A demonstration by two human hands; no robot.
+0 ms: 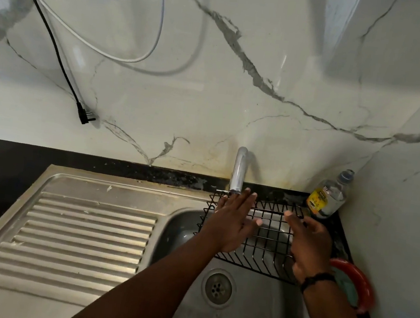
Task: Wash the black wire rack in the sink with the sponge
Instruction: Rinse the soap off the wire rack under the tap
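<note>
Both hands flat-fingered on black wire rack [268,233], left hand [233,224], right hand [309,246], bottle [330,196] label unreadable

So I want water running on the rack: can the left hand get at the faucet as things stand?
Probably yes. The left hand lies flat on the black wire rack, its fingers straight and holding nothing, tips right beneath the faucet. Nothing stands between them.
</note>
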